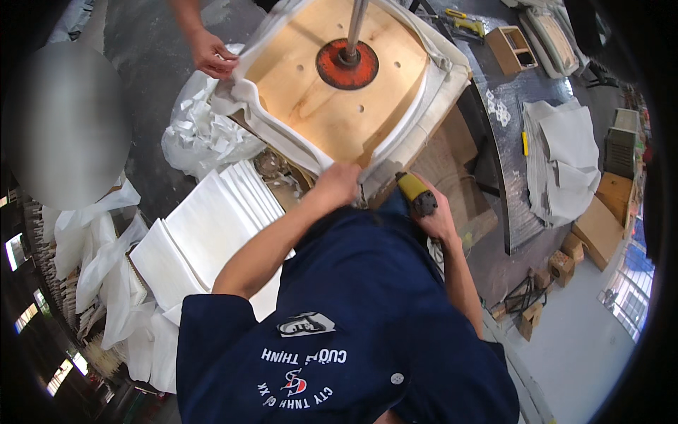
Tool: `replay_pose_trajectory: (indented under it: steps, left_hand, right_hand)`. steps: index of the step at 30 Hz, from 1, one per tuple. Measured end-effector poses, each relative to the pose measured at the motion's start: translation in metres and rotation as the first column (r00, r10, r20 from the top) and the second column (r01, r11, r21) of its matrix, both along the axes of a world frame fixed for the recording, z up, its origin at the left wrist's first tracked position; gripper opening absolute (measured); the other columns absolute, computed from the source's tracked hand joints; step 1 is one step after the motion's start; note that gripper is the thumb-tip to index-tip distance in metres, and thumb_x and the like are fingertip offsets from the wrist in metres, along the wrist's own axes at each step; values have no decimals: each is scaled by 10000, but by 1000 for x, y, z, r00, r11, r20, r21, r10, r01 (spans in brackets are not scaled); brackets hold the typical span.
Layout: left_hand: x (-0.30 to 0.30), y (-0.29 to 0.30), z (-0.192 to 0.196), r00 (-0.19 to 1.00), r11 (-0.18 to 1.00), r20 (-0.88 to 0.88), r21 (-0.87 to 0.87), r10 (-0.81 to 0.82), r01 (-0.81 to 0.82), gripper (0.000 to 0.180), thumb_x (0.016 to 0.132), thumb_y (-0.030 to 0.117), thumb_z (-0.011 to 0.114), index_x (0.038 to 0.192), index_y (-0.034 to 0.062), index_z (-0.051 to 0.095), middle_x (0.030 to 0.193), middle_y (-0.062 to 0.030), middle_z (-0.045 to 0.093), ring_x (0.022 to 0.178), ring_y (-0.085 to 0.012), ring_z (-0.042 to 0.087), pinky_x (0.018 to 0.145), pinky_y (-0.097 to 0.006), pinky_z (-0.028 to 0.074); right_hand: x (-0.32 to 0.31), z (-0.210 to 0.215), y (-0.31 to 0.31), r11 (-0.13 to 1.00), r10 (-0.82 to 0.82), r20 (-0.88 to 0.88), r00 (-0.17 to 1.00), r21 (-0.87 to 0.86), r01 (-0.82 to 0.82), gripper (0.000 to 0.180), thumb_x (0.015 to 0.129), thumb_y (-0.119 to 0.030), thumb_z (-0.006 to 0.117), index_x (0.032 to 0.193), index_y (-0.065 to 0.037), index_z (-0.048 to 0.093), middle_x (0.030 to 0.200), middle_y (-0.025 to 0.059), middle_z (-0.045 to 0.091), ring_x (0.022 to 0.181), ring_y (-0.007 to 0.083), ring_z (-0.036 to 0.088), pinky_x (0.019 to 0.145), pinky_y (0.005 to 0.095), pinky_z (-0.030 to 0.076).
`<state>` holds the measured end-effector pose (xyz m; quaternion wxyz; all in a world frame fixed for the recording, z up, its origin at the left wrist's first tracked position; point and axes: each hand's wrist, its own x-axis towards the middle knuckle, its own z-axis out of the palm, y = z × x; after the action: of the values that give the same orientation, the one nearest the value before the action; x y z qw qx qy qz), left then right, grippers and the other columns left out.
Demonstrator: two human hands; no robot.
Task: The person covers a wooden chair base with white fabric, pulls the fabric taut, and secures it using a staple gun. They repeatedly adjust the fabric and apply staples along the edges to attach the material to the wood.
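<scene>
In front of me a plywood seat panel (296,92) lies over white padding (248,94) and light grey fabric (443,88). A metal rod with a round red disc (332,65) presses on the middle of the panel. My left hand (337,186) is closed on the edge of the cover at the panel's near side; its fingertips are partly hidden. My right hand (438,215) grips a yellow-and-black staple gun (415,192) just right of there, close to the near edge. Another person's hand (214,55) touches the cover's far left corner.
Stacked white foam sheets (205,226) stand to my left, beside a clear bag of white scraps (208,131). On the right-hand table (505,152) lie grey fabric pieces (565,152), a wooden box (510,51) and another yellow tool (467,27). Cartons (597,230) sit farther right.
</scene>
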<state>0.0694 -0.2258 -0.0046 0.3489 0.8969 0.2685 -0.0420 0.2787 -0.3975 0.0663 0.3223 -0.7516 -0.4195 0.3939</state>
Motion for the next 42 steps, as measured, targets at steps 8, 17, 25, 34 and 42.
replay_pose_trajectory:
  steps: [8,17,25,34,42]
  left_hand:
    - [16,3,7,984,979,-118,167,135,-115,279,913,336,619,948,59,633,812,-183,706,773,-392,715,690,-517,567]
    - [-18,47,9,994,979,106,205,-42,20,268,905,373,685,866,111,643,705,-121,663,704,-353,697,599,-464,547]
    - [-25,69,-12,996,981,87,191,-1,-16,327,897,436,677,881,112,634,703,-117,659,708,-365,694,603,-493,538]
    - [-23,65,-25,994,977,111,211,5,-28,331,913,451,654,899,121,632,699,-119,658,697,-361,694,567,-496,528]
    - [-7,54,-5,964,912,258,408,-65,-48,169,814,267,671,885,123,618,793,-36,591,837,-252,625,774,-395,481]
  right_hand:
    - [-7,6,20,971,232,-57,971,-55,-235,682,773,-59,682,1437,-96,530,1240,254,664,1186,419,626,993,424,499]
    - [-10,4,53,893,434,-64,899,-103,-439,745,737,-77,709,1453,-121,511,1220,266,661,1144,458,611,974,453,495]
    - [-25,10,89,831,541,6,841,-159,-534,728,734,-123,737,1432,-115,531,1129,266,688,1064,468,638,915,486,516]
    - [-40,-1,112,783,569,25,822,-323,-532,699,711,-143,734,1391,-121,574,1057,287,695,1019,463,658,879,491,532]
    - [-39,5,98,859,460,60,886,-285,-426,631,752,-183,741,1362,-125,593,1031,261,704,1007,467,657,860,489,538]
